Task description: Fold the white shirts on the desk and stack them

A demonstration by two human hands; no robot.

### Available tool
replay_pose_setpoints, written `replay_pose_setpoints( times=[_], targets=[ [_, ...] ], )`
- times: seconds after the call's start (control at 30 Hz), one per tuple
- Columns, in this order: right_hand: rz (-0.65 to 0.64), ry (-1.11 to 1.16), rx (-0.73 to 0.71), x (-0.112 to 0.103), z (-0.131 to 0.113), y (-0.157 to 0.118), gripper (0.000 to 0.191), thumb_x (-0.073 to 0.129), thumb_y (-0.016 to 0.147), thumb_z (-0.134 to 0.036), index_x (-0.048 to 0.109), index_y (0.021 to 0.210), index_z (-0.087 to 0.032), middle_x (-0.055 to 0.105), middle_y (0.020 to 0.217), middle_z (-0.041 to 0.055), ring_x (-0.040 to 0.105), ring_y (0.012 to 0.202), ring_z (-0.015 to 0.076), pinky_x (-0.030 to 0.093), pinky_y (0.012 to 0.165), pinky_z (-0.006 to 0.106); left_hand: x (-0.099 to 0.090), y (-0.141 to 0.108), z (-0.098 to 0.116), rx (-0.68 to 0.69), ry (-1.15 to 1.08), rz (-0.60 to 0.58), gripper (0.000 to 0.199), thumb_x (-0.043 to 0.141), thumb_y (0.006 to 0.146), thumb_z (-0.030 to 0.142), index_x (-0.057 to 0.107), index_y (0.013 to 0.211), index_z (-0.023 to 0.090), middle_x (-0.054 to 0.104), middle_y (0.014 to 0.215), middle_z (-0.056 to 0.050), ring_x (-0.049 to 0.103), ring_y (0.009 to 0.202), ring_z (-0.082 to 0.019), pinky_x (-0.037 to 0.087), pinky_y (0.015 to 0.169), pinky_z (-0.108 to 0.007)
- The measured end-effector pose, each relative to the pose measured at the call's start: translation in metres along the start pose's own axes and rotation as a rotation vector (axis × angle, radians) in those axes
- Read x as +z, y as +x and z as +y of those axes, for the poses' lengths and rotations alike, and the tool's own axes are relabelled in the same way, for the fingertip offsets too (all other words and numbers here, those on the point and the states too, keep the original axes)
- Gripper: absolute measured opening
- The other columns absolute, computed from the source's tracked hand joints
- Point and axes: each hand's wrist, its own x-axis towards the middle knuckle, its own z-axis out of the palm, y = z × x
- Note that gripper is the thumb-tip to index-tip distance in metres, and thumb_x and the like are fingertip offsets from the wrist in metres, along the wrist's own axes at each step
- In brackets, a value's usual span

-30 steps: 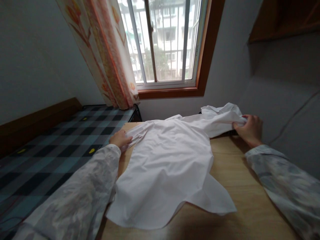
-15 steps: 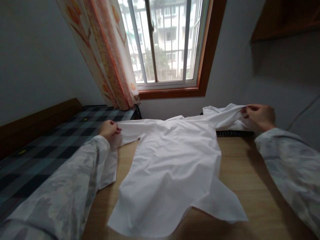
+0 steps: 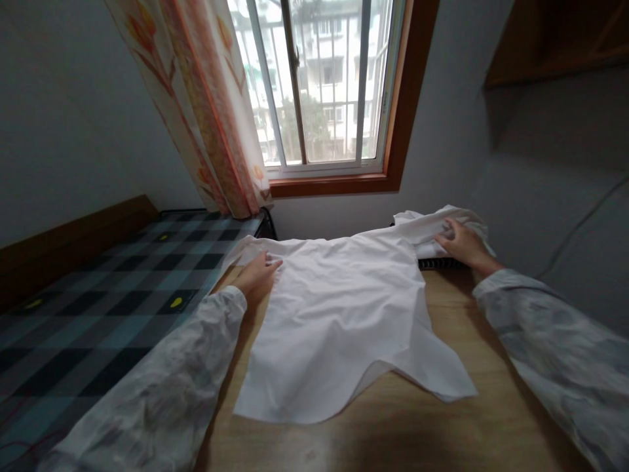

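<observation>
A white shirt (image 3: 339,295) lies spread on a light wooden table (image 3: 373,439), its hem toward me and its sleeves out to both sides. My left hand (image 3: 258,272) is at the left armpit area, fingers closed on the cloth. The left sleeve runs behind that hand and hangs past the table's left edge. At the right, my right hand (image 3: 462,242) has its fingers closed on the right sleeve, which is bunched over a dark ribbed object (image 3: 442,263) at the back of the table.
A bed with a dark checked cover (image 3: 98,308) stands left of the table. Behind are a barred window (image 3: 324,98) and a flowered curtain (image 3: 211,131). A wooden shelf (image 3: 555,46) hangs at upper right.
Both hands have moved inward along the shirt, the left from the sleeve to near the body. The shirt's hem has shifted away from me, and the left sleeve now trails behind the hand.
</observation>
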Motion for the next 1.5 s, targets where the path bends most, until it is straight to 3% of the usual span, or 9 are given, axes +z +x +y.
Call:
replay_pose_setpoints(
  times=[0.13, 0.23, 0.33, 0.47, 0.63, 0.77, 0.97, 1.23, 1.5],
  targets=[
    [0.091, 0.106, -0.104, 0.007, -0.033, -0.072, 0.040, 0.071, 0.095, -0.049, 0.070, 0.122, -0.020, 0.076, 0.124, 0.0193, 0.069, 0.115, 0.0357, 0.054, 0.106, 0.047, 0.029, -0.058, 0.031, 0.236, 0.192, -0.056, 0.064, 0.076, 0.092, 0.062, 0.069, 0.138, 0.017, 0.072, 0.149, -0.021, 0.065, 0.142, -0.039, 0.046, 0.125, -0.052],
    [-0.151, 0.191, 0.042, 0.011, -0.051, -0.126, 0.045, 0.073, 0.094, -0.065, 0.070, 0.110, -0.023, 0.078, 0.101, 0.0129, 0.071, 0.087, 0.0293, 0.058, 0.083, 0.040, 0.046, -0.100, 0.060, 0.493, 0.240, -0.198, 0.063, 0.066, 0.102, 0.064, 0.069, 0.144, 0.018, 0.065, 0.161, -0.019, 0.060, 0.150, -0.036, 0.042, 0.130, -0.052],
    [-0.305, 0.274, 0.136, 0.013, -0.059, -0.156, 0.051, 0.073, 0.093, -0.073, 0.072, 0.097, -0.022, 0.079, 0.086, 0.0094, 0.071, 0.075, 0.0261, 0.054, 0.069, 0.034, 0.063, -0.126, 0.083, 0.584, 0.297, -0.333, 0.069, 0.059, 0.107, 0.065, 0.060, 0.158, 0.019, 0.053, 0.173, -0.018, 0.049, 0.161, -0.036, 0.035, 0.135, -0.056],
    [-0.424, 0.588, 0.228, 0.011, -0.071, -0.164, 0.054, 0.078, 0.090, -0.073, 0.077, 0.092, -0.018, 0.084, 0.090, 0.0116, 0.075, 0.077, 0.0276, 0.055, 0.063, 0.031, 0.080, -0.135, 0.096, 0.518, 0.381, -0.373, 0.072, 0.054, 0.111, 0.062, 0.049, 0.170, 0.021, 0.040, 0.182, -0.017, 0.034, 0.171, -0.037, 0.023, 0.138, -0.066],
    [-0.535, 1.061, 0.410, 0.002, -0.086, -0.178, 0.057, 0.087, 0.088, -0.067, 0.078, 0.117, -0.019, 0.087, 0.113, 0.0138, 0.081, 0.084, 0.0284, 0.066, 0.070, 0.036, 0.080, -0.137, 0.099, 0.502, 0.343, -0.329, 0.069, 0.053, 0.111, 0.061, 0.051, 0.169, 0.023, 0.043, 0.180, -0.016, 0.037, 0.169, -0.034, 0.023, 0.139, -0.065],
    [-0.520, 0.965, 0.396, -0.015, -0.069, -0.181, 0.054, 0.097, 0.080, -0.051, 0.078, 0.119, -0.020, 0.086, 0.116, 0.0130, 0.082, 0.088, 0.0277, 0.066, 0.068, 0.033, 0.075, -0.140, 0.097, 0.508, 0.300, -0.306, 0.065, 0.054, 0.111, 0.060, 0.056, 0.165, 0.025, 0.049, 0.177, -0.015, 0.042, 0.167, -0.032, 0.024, 0.140, -0.062],
    [-0.398, 0.604, 0.443, -0.033, -0.024, -0.175, 0.046, 0.090, 0.083, -0.051, 0.074, 0.113, -0.021, 0.078, 0.071, 0.0054, 0.073, 0.061, 0.0243, 0.051, 0.049, 0.028, 0.068, -0.142, 0.094, 0.515, 0.331, -0.343, 0.064, 0.056, 0.110, 0.060, 0.055, 0.164, 0.026, 0.046, 0.179, -0.014, 0.041, 0.167, -0.033, 0.026, 0.139, -0.063],
    [-0.705, 0.820, 0.371, -0.049, -0.036, -0.186, 0.043, 0.097, 0.077, -0.046, 0.082, 0.108, -0.021, 0.086, 0.117, 0.0119, 0.083, 0.099, 0.0323, 0.069, 0.078, 0.037, 0.056, -0.148, 0.102, 0.710, 0.256, -0.391, 0.049, 0.061, 0.109, 0.056, 0.067, 0.148, 0.027, 0.066, 0.161, -0.011, 0.063, 0.147, -0.030, 0.036, 0.135, -0.053],
    [-0.577, 0.750, 0.422, -0.044, -0.017, -0.184, 0.032, 0.088, 0.085, -0.051, 0.081, 0.103, -0.026, 0.086, 0.091, 0.0103, 0.084, 0.084, 0.0339, 0.070, 0.068, 0.041, 0.031, -0.135, 0.055, 0.216, 0.416, 0.054, 0.063, 0.069, 0.096, 0.061, 0.065, 0.136, 0.013, 0.067, 0.146, -0.027, 0.062, 0.139, -0.045, 0.049, 0.120, -0.059]
  ],
)
